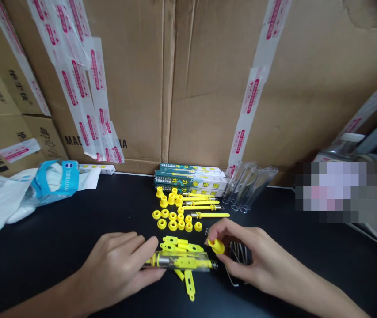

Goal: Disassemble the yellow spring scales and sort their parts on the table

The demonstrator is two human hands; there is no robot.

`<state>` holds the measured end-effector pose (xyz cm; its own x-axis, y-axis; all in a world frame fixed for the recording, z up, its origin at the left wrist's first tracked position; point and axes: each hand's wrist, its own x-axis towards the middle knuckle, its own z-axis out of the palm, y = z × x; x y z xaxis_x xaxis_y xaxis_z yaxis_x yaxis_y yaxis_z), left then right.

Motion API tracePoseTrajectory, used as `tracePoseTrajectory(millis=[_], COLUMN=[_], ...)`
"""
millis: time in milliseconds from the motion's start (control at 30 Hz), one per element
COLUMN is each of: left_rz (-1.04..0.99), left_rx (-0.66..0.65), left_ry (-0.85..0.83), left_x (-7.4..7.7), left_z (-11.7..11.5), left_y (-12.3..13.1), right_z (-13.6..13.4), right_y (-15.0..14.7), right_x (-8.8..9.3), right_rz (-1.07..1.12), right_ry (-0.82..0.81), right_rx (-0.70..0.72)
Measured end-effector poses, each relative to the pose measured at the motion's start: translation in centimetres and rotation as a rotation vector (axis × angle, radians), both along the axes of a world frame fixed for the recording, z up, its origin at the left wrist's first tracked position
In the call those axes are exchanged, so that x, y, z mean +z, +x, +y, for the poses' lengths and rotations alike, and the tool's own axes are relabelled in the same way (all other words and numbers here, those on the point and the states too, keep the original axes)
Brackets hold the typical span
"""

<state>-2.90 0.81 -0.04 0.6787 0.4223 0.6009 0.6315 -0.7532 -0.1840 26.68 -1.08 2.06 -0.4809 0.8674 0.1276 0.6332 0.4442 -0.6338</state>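
My left hand (127, 260) is closed round the left end of a clear tube (188, 261), which lies level and has a yellow rod and a metal part inside. At the tube's right end a small dark coil sticks out. Just right of it, my right hand (244, 251) pinches a yellow flanged cap (216, 246) between thumb and forefinger, apart from the tube. Flat yellow strips (190, 285) lie beneath and around the tube. Beyond them sit several yellow rings (173, 225), yellow caps (163, 201) and yellow rods with metal ends (210, 215).
Printed boxes (190, 181) are stacked at the back beside several clear tubes (249, 187). Bent metal hooks (238, 256) lie partly behind my right hand. A blue and white plastic packet (55, 179) is at the left. Large cardboard (208, 88) stands behind the black table (108, 212).
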Motion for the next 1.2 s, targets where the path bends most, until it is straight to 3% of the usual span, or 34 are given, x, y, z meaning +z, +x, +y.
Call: tracePoseTrajectory(millis=[233,433,533,900,1200], left_rz=[-0.07,-0.126,-0.126,-0.169,-0.093], left_rx=[0.101,0.24,0.231,0.171,0.178], left_ry=[-0.12,-0.306,-0.319,-0.379,-0.371], left_x=[0.2,-0.2,-0.3,0.2,0.7], left_z=[0.6,1.6,1.6,0.9,0.4], left_y=[-0.2,-0.4,-0.3,0.3,0.7], right_z=[-1.5,-2.8,-2.8,-2.1,-1.5], right_y=[-1.8,-3.8,-4.0,-3.4,-2.8], right_x=[0.3,-1.2,-1.7,-1.5,-2.9], right_rz=[0.005,-0.168,-0.193,-0.245,-0.279], right_ry=[0.091,0.271,0.357,0.4,0.455], right_rx=[0.09,0.059,0.073,0.098,-0.065])
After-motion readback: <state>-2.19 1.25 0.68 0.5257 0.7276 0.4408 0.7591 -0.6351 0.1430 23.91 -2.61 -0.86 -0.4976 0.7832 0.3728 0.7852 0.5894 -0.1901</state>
